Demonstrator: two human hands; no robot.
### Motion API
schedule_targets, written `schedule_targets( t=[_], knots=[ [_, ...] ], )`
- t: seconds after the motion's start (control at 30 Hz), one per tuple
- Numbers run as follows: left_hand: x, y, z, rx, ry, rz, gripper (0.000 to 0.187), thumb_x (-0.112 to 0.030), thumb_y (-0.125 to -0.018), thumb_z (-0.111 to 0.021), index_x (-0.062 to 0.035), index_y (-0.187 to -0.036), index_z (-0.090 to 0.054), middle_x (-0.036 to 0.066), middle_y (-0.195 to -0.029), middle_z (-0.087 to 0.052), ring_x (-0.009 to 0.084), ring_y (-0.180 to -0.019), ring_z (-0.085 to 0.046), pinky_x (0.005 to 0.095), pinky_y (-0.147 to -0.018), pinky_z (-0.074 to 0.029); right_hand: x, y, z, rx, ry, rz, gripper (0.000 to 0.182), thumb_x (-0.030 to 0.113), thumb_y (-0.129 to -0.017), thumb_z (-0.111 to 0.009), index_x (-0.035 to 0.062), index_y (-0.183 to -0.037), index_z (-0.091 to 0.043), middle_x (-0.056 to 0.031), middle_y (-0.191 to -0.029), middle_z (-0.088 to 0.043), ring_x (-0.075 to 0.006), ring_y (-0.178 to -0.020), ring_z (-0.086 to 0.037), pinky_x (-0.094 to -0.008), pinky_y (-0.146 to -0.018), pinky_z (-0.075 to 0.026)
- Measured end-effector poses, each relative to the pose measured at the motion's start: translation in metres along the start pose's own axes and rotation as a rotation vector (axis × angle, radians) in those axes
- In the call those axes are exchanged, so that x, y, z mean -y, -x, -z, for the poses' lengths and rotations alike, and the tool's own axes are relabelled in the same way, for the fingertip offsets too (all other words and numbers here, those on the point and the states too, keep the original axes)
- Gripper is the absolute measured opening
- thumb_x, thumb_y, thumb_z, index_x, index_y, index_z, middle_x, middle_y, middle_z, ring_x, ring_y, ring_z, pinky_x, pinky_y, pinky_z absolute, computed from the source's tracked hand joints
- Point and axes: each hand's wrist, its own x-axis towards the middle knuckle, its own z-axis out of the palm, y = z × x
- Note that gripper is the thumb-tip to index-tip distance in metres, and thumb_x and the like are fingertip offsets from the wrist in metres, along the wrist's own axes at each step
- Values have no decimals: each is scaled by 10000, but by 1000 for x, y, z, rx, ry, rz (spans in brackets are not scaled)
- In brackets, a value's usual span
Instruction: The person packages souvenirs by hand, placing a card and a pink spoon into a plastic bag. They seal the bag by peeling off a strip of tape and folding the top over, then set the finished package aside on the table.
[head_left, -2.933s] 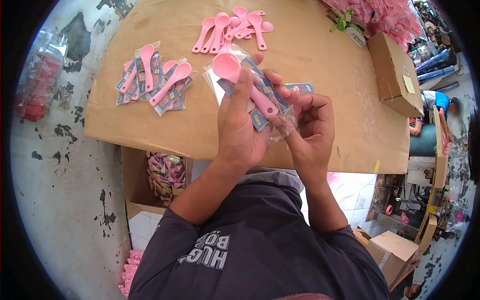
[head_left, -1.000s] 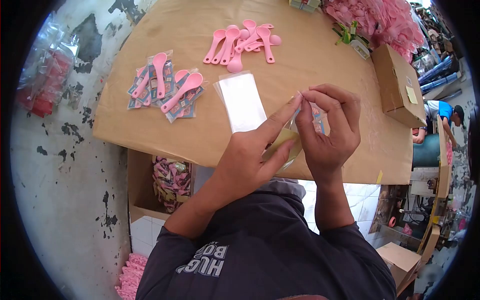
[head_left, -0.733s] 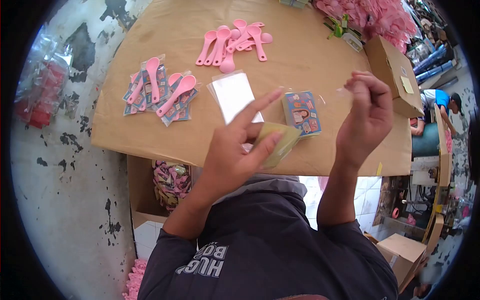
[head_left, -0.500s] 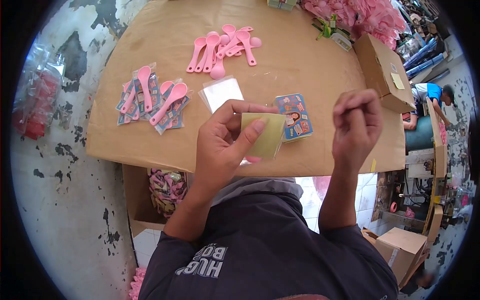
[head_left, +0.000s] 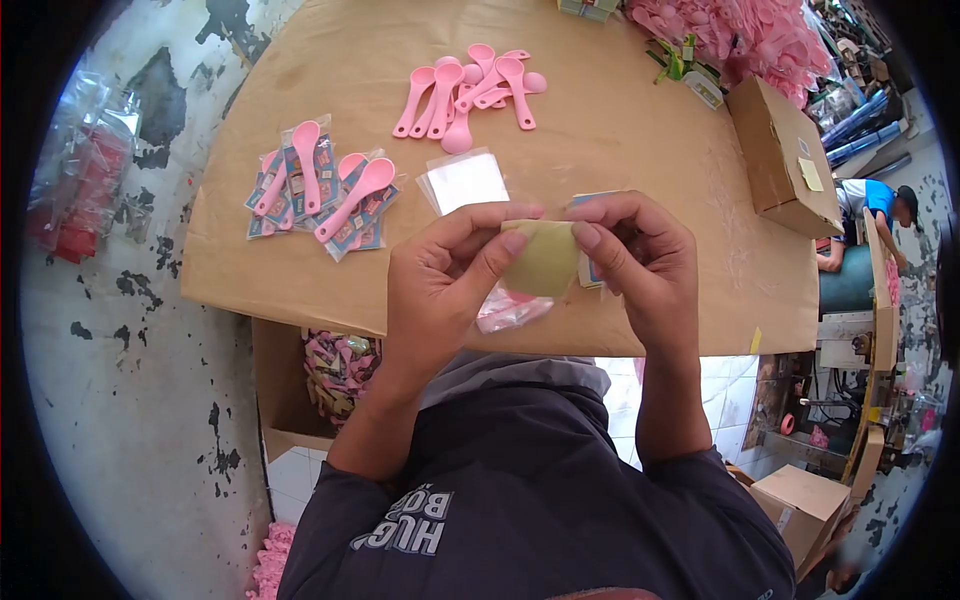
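My left hand [head_left: 440, 275] pinches the left edge of a yellow-green card [head_left: 543, 265], which seems to sit in a clear plastic bag. At its upper right corner, my right hand [head_left: 650, 262] grips the same card between thumb and fingers. Just below it, a clear packet with something pink [head_left: 512, 312] lies on the table, partly covered. A stack of blue printed cards [head_left: 590, 272] is mostly hidden behind my right hand. Beyond my left hand lie flat clear bags [head_left: 467, 182].
Loose pink spoons [head_left: 440, 100] form a pile farther back. Several bagged spoons with cards [head_left: 340, 215] lie at the left. A cardboard box [head_left: 785, 160] stands at the right edge, near a heap of pink items [head_left: 740, 40]. Another person [head_left: 865, 205] is at far right.
My right hand has come down and left from a raised, curled position and taken hold of the card. The view has shifted slightly, and the pink packet shows more.
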Motion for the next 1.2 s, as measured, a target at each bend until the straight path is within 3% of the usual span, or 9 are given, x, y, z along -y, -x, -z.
schedule_targets(
  t=[0.1,0.27,0.5,0.63,0.77,0.83,0.93,1.1,1.2],
  knots=[
    [-7,0,-1,48,29,74,220,-46,-1005,-659,42,-1208,-661,136,-1058,-756,115,-956,-694,262,-871,-534,-2,1,1,-44,-85,10,121,21,-1004,-654,-25,-1109,-695,-50,-987,-703,-67,-869,-630,-214,-740,-476],
    [14,-5,0,90,87,-152,120,22,-1013,-584,51,-1119,-634,103,-953,-735,98,-911,-681,274,-822,-559,-4,4,18,32,-31,191,125,-32,-986,-616,-14,-1026,-732,-66,-966,-663,-80,-805,-576,-232,-704,-441],
    [13,-14,-2,192,236,-48,61,15,-986,-575,32,-1029,-615,83,-969,-701,67,-816,-635,234,-769,-530,8,12,32,43,35,229,120,-74,-934,-606,-26,-950,-715,-72,-977,-623,-70,-797,-541,-215,-692,-415],
    [16,-8,-9,194,50,-23,311,40,-946,-657,-2,-1221,-517,86,-996,-691,127,-908,-666,259,-788,-539,1,12,22,-1,71,204,118,-92,-901,-667,-18,-993,-652,-58,-1002,-606,-56,-802,-534,-195,-688,-408],
    [16,-9,-11,243,90,41,687,75,-932,-699,-60,-1489,-319,157,-1106,-730,191,-1073,-713,291,-865,-585,-6,6,16,-100,-63,264,384,-95,-858,-748,20,-1159,-540,-41,-1013,-587,-41,-798,-529,-185,-680,-411],
    [12,-6,-7,214,91,58,572,71,-946,-683,-2,-1455,-432,170,-1143,-729,176,-1058,-713,288,-884,-583,-6,3,13,-113,-89,279,455,-88,-850,-767,32,-1206,-509,-37,-1013,-582,-39,-798,-528,-188,-677,-414],
    [6,-7,0,220,-2,41,230,68,-948,-684,67,-1177,-672,135,-1152,-731,175,-1113,-692,289,-913,-574,-4,4,6,-105,-53,345,550,-61,-837,-794,45,-1298,-514,-19,-999,-574,-24,-720,-477,-174,-615,-371],
    [-17,-20,39,-17,-269,-476,210,62,-962,-665,31,-1169,-648,185,-1234,-704,201,-1167,-682,289,-918,-574,-5,5,4,-133,475,166,506,9,-820,-825,79,-1276,-617,-10,-976,-571,-31,-621,-390,-188,-544,-325],
    [-35,-36,90,-112,-446,-508,189,76,-988,-578,33,-1169,-611,233,-1344,-652,237,-1226,-655,314,-1037,-513,-5,4,9,-110,728,265,368,9,-835,-797,71,-1176,-672,-37,-958,-576,-85,-642,-489,-244,-567,-397]
  ],
)
